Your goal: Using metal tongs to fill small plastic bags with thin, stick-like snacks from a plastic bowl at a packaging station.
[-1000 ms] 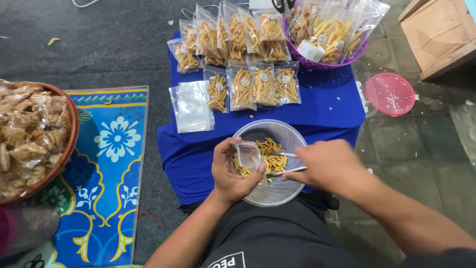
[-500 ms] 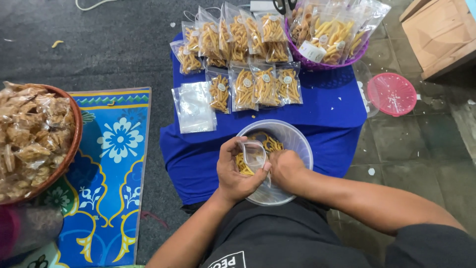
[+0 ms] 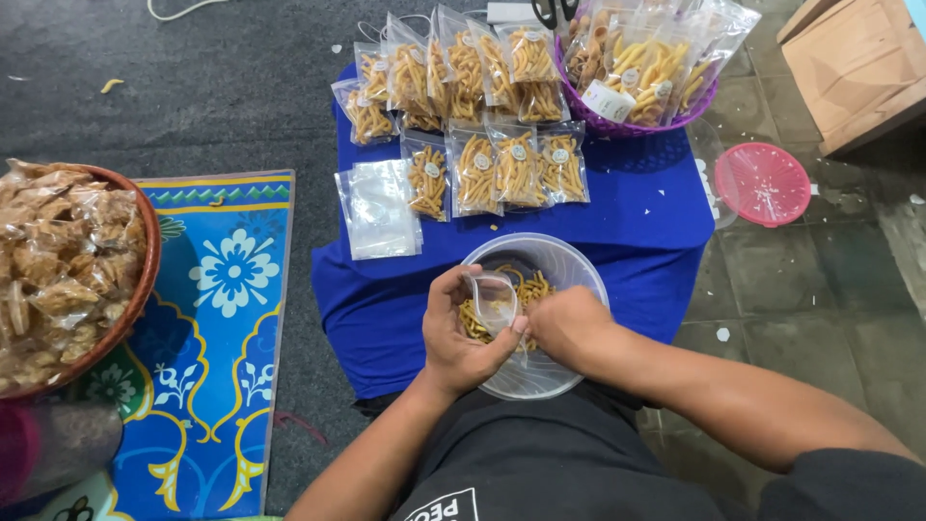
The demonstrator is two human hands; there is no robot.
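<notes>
Head view: both hands (image 3: 516,333) curl around small bag (image 3: 492,301).

A bowl (image 3: 536,318) is set at the near edge of a cloth-covered bench (image 3: 637,207), and snack sticks (image 3: 529,289) are held in it. A small bag (image 3: 490,301) is held over the bowl between the left hand (image 3: 461,333) and the right hand (image 3: 567,326). Filled packets (image 3: 497,169) are laid in rows beyond the bowl, with empty bags (image 3: 378,210) stacked to their left. A basket (image 3: 644,68) of packets is placed at the far right corner. A strainer (image 3: 762,183) is left on the floor to the right. A patterned mat (image 3: 217,318) is spread at the left, with a crackers basket (image 3: 68,265) further left.
</notes>
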